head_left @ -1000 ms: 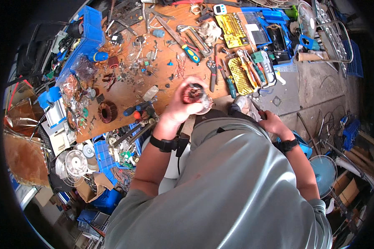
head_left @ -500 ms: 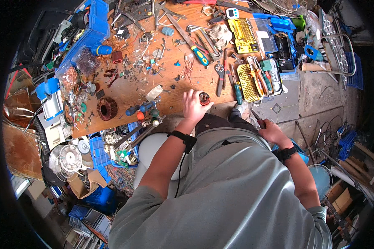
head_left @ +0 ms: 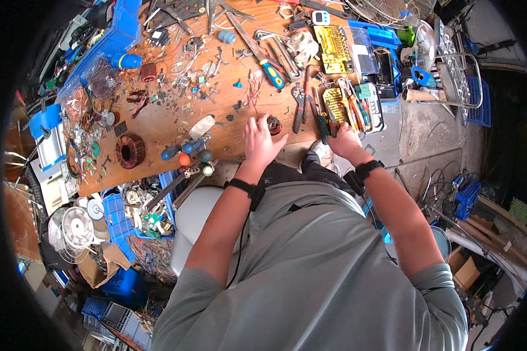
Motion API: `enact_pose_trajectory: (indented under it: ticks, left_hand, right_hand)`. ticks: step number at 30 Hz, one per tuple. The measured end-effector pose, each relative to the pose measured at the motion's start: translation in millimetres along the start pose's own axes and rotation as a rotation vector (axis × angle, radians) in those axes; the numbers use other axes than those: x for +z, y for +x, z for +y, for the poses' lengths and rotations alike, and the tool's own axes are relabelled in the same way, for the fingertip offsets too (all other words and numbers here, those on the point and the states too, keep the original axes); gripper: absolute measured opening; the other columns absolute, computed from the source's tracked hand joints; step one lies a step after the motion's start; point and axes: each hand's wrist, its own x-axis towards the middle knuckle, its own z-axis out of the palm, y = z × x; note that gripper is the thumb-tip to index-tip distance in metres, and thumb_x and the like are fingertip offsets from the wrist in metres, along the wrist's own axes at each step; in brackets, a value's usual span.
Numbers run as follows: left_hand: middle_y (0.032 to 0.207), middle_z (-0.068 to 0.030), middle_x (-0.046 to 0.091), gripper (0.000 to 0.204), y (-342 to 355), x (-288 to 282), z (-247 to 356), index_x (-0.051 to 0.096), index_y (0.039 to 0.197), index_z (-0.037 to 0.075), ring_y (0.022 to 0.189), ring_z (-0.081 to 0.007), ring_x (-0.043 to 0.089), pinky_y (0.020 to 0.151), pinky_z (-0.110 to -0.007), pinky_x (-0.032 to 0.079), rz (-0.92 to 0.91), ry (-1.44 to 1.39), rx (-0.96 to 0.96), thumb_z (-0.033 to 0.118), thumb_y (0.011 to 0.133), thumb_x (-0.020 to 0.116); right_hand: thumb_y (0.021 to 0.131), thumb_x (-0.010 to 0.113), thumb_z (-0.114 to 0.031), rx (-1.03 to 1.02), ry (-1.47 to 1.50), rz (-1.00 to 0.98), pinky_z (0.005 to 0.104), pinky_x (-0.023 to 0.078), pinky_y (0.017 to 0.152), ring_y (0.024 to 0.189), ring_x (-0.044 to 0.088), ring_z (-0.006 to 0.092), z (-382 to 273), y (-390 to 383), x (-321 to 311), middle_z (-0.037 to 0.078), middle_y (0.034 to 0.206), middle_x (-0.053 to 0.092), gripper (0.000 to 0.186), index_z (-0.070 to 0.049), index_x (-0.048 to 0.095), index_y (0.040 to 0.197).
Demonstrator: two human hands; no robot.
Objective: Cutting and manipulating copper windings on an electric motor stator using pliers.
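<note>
A small ring-shaped motor part with copper windings (head_left: 274, 125) sits on the wooden table near its front edge. Beside it is my left hand (head_left: 259, 141), fingers spread, the index finger by the part and the thumb apart from it. My right hand (head_left: 346, 144) reaches to the table's right front, its fingers closed around a slim dark tool (head_left: 332, 124); its kind is unclear. Just left of that hand lies a screwdriver with a dark green handle (head_left: 321, 127). Above it sits a yellow bit case (head_left: 334, 105), with several pliers (head_left: 351, 105) alongside.
A larger copper-wound ring (head_left: 130, 151) lies at the table's left, near a blue-handled tool (head_left: 171, 152). A hacksaw-like tool with a yellow-blue handle (head_left: 271, 75) lies farther back. Blue crates (head_left: 116, 216) of scrap stand below the left edge. A grey stool (head_left: 199, 213) is by my left side.
My right hand has moved up and left from beside my thigh to the tools, bringing the slim dark tool. My left thumb has come away from the motor part. The whole view has shifted slightly.
</note>
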Motion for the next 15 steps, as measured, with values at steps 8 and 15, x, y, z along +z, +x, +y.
enact_pose_trajectory:
  ticks: [8,15]
  left_hand:
    - [0.107,-0.0157,0.058,0.037,-65,-39,-36,0.060,0.112,0.006,0.104,-0.0376,0.058,0.090,-0.047,0.047,-0.251,-0.200,0.007,0.023,0.081,0.073]
    - [0.106,-0.0136,0.062,0.034,-114,-45,-70,0.062,0.111,0.006,0.107,-0.0323,0.061,0.094,-0.044,0.048,-0.373,-0.348,-0.274,0.021,0.082,0.072]
  right_hand:
    - [0.087,0.062,-0.046,-0.038,-0.257,0.073,0.0484,0.037,0.108,0.130,0.045,0.0369,-63,30,20,0.023,0.135,0.050,0.064,0.000,0.050,0.130]
    - [0.090,0.056,-0.054,-0.014,-0.409,0.028,0.0494,0.034,0.110,0.137,0.040,0.0348,-71,54,24,0.018,0.143,0.046,0.068,-0.003,0.048,0.134]
